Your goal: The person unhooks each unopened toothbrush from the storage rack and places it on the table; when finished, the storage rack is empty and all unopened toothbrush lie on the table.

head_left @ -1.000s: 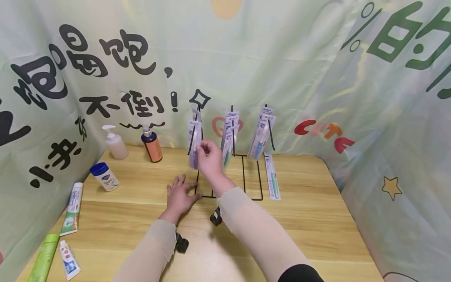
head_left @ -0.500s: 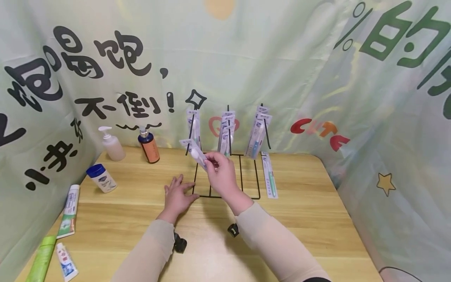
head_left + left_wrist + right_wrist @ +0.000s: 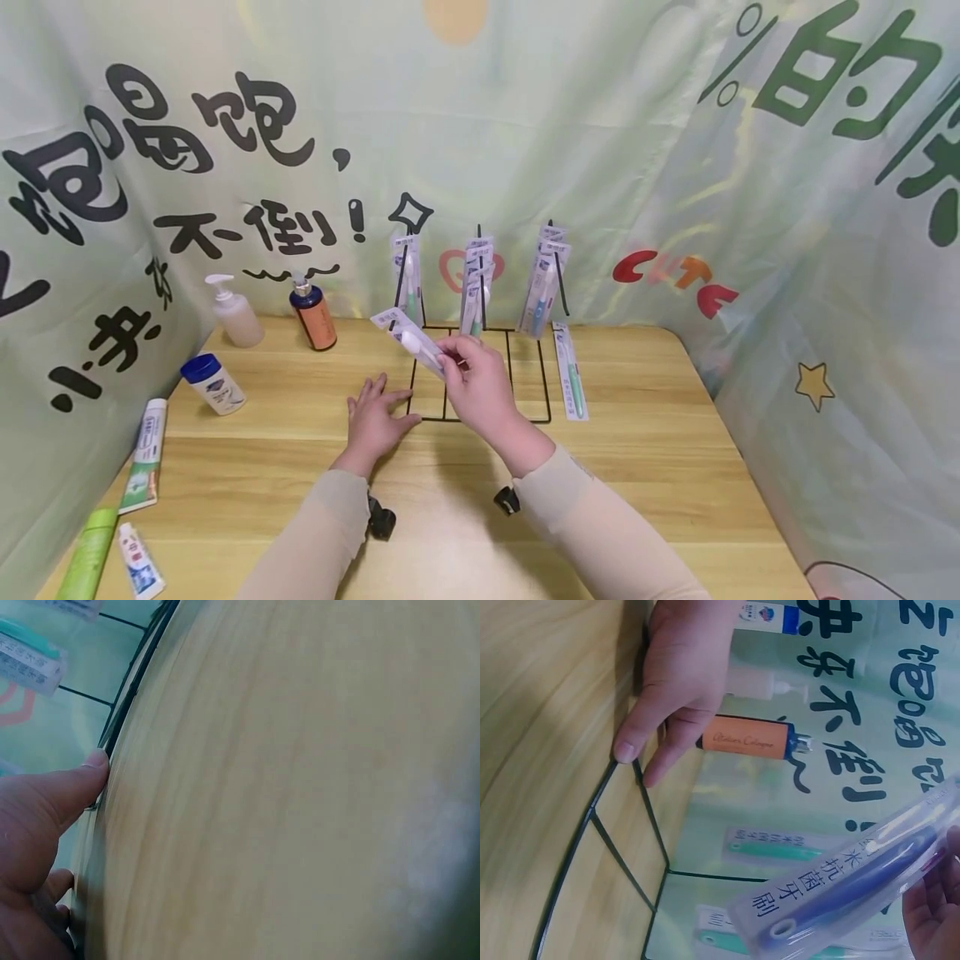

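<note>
Rack on desk, ahead of you. Your left grip at its front-left corner. Held toothbrush pack in your right grip, before hanging packs on rack. Lone pack on desk, right of rack. Far left, three bottles; three tubes nearer you. Curtain behind desk.

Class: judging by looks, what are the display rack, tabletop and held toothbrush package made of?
Display rack: probably black-coated metal wire, given its thin, dark bars.
Tabletop: wood or satin wood-effect laminate; pale grain and soft glare show.
Toothbrush package: apparently glossy clear plastic, see-through with highlights.
</note>
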Demonstrator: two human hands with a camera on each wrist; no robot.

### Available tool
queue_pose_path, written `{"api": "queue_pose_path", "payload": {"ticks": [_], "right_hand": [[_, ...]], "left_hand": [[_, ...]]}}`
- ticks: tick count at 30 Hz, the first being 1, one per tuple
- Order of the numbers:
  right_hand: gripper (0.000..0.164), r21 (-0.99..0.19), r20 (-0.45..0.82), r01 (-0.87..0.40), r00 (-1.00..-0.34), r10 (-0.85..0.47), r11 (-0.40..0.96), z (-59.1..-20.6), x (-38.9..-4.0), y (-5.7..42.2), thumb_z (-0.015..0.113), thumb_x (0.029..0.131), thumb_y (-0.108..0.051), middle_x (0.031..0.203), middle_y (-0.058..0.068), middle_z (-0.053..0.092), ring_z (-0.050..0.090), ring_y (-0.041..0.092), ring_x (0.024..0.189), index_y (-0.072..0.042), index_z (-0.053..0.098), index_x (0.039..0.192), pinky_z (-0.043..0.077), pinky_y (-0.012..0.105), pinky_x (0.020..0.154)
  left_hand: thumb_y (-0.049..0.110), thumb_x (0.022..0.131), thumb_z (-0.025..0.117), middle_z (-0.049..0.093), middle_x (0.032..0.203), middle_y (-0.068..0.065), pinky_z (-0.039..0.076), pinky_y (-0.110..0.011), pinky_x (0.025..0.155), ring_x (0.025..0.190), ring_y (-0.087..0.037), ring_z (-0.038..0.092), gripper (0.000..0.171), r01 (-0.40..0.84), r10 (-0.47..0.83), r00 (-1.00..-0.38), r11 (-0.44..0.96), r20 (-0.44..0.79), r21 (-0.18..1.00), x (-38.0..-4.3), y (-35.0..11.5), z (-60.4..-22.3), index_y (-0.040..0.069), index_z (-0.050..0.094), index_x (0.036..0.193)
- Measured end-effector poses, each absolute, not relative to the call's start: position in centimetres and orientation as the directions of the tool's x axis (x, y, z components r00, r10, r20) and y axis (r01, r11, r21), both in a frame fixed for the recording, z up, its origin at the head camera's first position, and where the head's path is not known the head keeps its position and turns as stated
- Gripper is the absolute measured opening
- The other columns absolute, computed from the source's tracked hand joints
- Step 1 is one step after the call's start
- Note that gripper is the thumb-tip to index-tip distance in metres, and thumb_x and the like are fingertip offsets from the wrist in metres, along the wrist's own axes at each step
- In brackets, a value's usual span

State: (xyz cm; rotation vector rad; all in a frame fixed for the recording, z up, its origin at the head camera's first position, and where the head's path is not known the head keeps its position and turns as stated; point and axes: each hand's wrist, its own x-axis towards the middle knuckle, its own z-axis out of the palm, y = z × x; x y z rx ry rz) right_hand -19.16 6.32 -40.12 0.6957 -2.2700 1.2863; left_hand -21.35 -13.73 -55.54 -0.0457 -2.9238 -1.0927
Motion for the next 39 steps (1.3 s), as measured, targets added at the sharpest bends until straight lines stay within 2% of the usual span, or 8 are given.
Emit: {"api": "queue_pose_path", "payload": {"ticks": [12, 16, 20, 25, 28, 32, 35, 39], "right_hand": [[0.010, -0.752, 0.553, -0.586, -0.810, -0.194, 0.302, -39.1, -17.6, 6.8, 0.069, 0.097, 0.006, 0.097, 0.016, 0.075, 0.070, 0.026, 0.080, 0.005, 0.074, 0.106, 0.063, 0.031, 0.069], [0.014, -0.694, 0.680, -0.689, -0.723, -0.126, 0.208, -39.6, -17.0, 8.9, 0.069, 0.092, 0.013, 0.097, 0.020, 0.075, 0.070, 0.029, 0.077, 0.007, 0.072, 0.104, 0.063, 0.035, 0.070], [0.020, -0.590, 0.798, -0.794, -0.601, -0.045, 0.146, -40.2, -16.1, 13.0, 0.065, 0.084, 0.023, 0.093, 0.015, 0.075, 0.069, 0.016, 0.080, 0.012, 0.068, 0.100, 0.061, 0.026, 0.074], [0.013, -0.633, 0.771, -0.765, -0.607, 0.191, 0.124, -40.0, -15.3, 19.8, 0.059, 0.081, 0.025, 0.093, -0.006, 0.075, 0.068, 0.004, 0.078, 0.024, 0.061, 0.094, 0.058, 0.017, 0.071], [0.012, -0.763, 0.634, -0.627, -0.680, 0.368, 0.156, -39.7, -16.7, 23.9, 0.060, 0.087, 0.021, 0.086, -0.007, 0.074, 0.064, 0.006, 0.071, 0.023, 0.063, 0.098, 0.055, 0.016, 0.065], [0.018, -0.928, 0.364, -0.273, -0.815, 0.451, 0.255, -40.5, -20.6, 28.5, 0.064, 0.097, 0.008, 0.081, -0.013, 0.068, 0.059, 0.005, 0.071, 0.015, 0.070, 0.113, 0.051, 0.015, 0.064], [0.027, -0.933, 0.176, -0.012, -0.887, 0.426, 0.359, -42.6, -24.3, 31.0, 0.064, 0.102, -0.002, 0.084, -0.010, 0.066, 0.057, 0.002, 0.073, 0.012, 0.071, 0.124, 0.049, 0.014, 0.065], [0.036, -0.866, -0.032, 0.220, -0.920, 0.389, 0.450, -45.9, -28.0, 32.6, 0.062, 0.103, -0.012, 0.106, 0.011, 0.069, 0.061, 0.010, 0.082, 0.008, 0.068, 0.132, 0.051, 0.019, 0.070]], "left_hand": [[0.035, 0.091, 0.085, 0.028, 0.170, -0.026, -0.004, -0.076, 0.120, 0.158, -0.052, 0.013, 0.053, 0.036, 0.020, -0.999, 0.752, 0.033, 0.659, -21.2, -13.9, -55.7, 0.011, 0.073, 0.137], [0.035, 0.091, 0.085, 0.027, 0.170, -0.025, -0.006, -0.075, 0.120, 0.158, -0.052, 0.012, 0.053, 0.042, 0.031, -0.999, 0.741, 0.028, 0.671, -21.0, -13.8, -55.7, 0.011, 0.072, 0.138], [0.034, 0.092, 0.084, 0.027, 0.171, -0.025, -0.006, -0.075, 0.120, 0.158, -0.051, 0.012, 0.052, 0.047, 0.033, -0.999, 0.732, 0.033, 0.680, -20.8, -13.7, -55.8, 0.011, 0.072, 0.137], [0.034, 0.092, 0.084, 0.027, 0.171, -0.024, -0.006, -0.075, 0.121, 0.158, -0.051, 0.012, 0.052, 0.040, 0.027, -0.999, 0.732, 0.030, 0.680, -20.7, -13.6, -55.8, 0.012, 0.072, 0.137], [0.035, 0.092, 0.084, 0.027, 0.171, -0.024, -0.005, -0.075, 0.121, 0.158, -0.051, 0.012, 0.052, 0.042, 0.027, -0.999, 0.738, 0.032, 0.673, -20.7, -13.6, -55.7, 0.012, 0.072, 0.138], [0.035, 0.092, 0.084, 0.026, 0.171, -0.024, -0.005, -0.075, 0.121, 0.158, -0.051, 0.011, 0.052, 0.043, 0.031, -0.999, 0.740, 0.031, 0.671, -20.9, -13.7, -55.5, 0.012, 0.072, 0.138], [0.034, 0.093, 0.084, 0.025, 0.171, -0.024, -0.007, -0.074, 0.121, 0.159, -0.051, 0.010, 0.052, 0.040, 0.033, -0.999, 0.739, 0.023, 0.672, -21.0, -13.8, -55.4, 0.012, 0.071, 0.138], [0.034, 0.092, 0.084, 0.026, 0.171, -0.024, -0.007, -0.074, 0.121, 0.159, -0.050, 0.011, 0.052, 0.035, 0.024, -0.999, 0.736, 0.026, 0.676, -21.1, -13.7, -55.5, 0.013, 0.072, 0.138]]}}
